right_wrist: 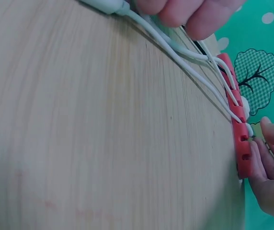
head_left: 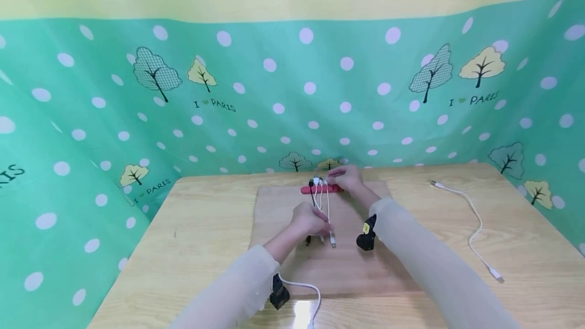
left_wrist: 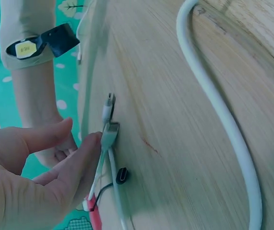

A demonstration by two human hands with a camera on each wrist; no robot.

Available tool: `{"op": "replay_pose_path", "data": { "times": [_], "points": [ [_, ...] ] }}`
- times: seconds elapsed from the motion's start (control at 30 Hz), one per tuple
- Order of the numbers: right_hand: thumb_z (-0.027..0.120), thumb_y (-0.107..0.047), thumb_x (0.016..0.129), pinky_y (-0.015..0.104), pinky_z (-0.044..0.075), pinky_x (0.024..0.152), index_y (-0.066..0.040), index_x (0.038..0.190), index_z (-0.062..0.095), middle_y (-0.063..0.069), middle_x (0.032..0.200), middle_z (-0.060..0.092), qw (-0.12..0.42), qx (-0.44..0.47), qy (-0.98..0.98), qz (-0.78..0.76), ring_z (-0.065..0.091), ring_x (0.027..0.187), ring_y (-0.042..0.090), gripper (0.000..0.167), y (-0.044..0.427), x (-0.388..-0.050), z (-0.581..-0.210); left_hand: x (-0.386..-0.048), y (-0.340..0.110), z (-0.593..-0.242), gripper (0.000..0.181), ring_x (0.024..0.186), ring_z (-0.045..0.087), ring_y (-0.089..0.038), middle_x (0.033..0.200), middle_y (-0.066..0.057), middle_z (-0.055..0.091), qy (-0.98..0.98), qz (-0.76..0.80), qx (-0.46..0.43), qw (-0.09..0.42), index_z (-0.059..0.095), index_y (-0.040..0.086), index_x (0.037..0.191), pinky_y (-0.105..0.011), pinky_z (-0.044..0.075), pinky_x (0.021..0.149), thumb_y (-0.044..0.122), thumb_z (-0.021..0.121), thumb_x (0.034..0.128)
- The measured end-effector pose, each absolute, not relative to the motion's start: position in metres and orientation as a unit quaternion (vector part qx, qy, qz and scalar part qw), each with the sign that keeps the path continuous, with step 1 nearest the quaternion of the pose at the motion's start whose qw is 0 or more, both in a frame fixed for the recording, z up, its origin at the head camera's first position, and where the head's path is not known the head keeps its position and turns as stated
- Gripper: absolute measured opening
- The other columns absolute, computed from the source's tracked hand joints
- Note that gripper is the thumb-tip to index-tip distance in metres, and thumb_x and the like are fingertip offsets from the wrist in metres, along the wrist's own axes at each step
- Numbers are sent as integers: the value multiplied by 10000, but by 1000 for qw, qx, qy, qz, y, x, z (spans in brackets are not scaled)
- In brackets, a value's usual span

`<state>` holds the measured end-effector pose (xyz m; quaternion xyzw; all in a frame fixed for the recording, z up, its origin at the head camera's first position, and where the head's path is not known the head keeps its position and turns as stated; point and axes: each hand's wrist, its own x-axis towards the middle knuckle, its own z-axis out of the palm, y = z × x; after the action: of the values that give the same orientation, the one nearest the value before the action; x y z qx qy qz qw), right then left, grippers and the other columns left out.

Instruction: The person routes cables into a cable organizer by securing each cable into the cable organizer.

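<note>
A red slotted cable holder (head_left: 321, 189) lies at the far side of the board, with several white and black cables set through its slots. My right hand (head_left: 348, 179) is at the holder's right end; in the right wrist view its thumb and fingers (right_wrist: 273, 165) stand apart beside a white plug (right_wrist: 249, 129). Over the near ends of the cables, my left hand (head_left: 312, 220) has its thumb away from its fingers. One fingertip lies against or close beside a white cable connector (left_wrist: 109, 133); contact is unclear. A black connector (left_wrist: 121, 175) hangs nearby.
A loose white cable (head_left: 475, 217) lies curved on the right of the wooden table (head_left: 205, 227). Another white cable (head_left: 315, 293) runs near the front edge, partly behind the left sleeve. A brown board (head_left: 347, 273) lies under the hands. A green polka-dot curtain (head_left: 256, 90) stands behind.
</note>
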<state>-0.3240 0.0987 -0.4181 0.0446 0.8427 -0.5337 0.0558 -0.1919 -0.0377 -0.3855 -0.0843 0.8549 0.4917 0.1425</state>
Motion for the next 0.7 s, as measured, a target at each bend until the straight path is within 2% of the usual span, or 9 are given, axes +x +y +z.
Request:
{"op": "replay_pose_path", "data": {
  "times": [0.1, 0.37, 0.57, 0.7],
  "points": [
    [751, -113, 812, 197, 551, 726, -45, 1116, 691, 155, 1098, 712, 53, 21, 850, -523, 666, 906, 206, 317, 101, -321, -419, -192, -40, -385, 123, 624, 701, -136, 725, -121, 732, 843, 510, -90, 143, 725, 4, 846, -233, 602, 628, 32, 785, 742],
    [739, -115, 826, 271, 553, 857, -32, 1180, 652, 150, 1155, 695, 66, 5, 855, -515, 639, 1073, 280, 374, 110, -315, -412, -196, -40, -388, 164, 823, 741, -237, 901, -154, 741, 794, 578, -78, 173, 703, -10, 994, -303, 619, 753, 51, 703, 842],
    [683, -83, 864, 314, 564, 897, -18, 1224, 611, 176, 1220, 655, 82, 4, 846, -526, 616, 1112, 300, 372, 120, -310, -406, -203, -38, -391, 164, 883, 738, -255, 964, -180, 741, 767, 611, -80, 182, 691, -14, 1027, -327, 616, 788, 51, 660, 880],
    [669, -120, 882, 351, 551, 955, -36, 1246, 601, 168, 1264, 636, 85, -3, 854, -514, 603, 1159, 314, 380, 130, -306, -405, -204, -36, -391, 210, 928, 730, -285, 1016, -218, 727, 749, 631, -76, 189, 662, -33, 1080, -332, 616, 793, 68, 644, 897]
  ]
}}
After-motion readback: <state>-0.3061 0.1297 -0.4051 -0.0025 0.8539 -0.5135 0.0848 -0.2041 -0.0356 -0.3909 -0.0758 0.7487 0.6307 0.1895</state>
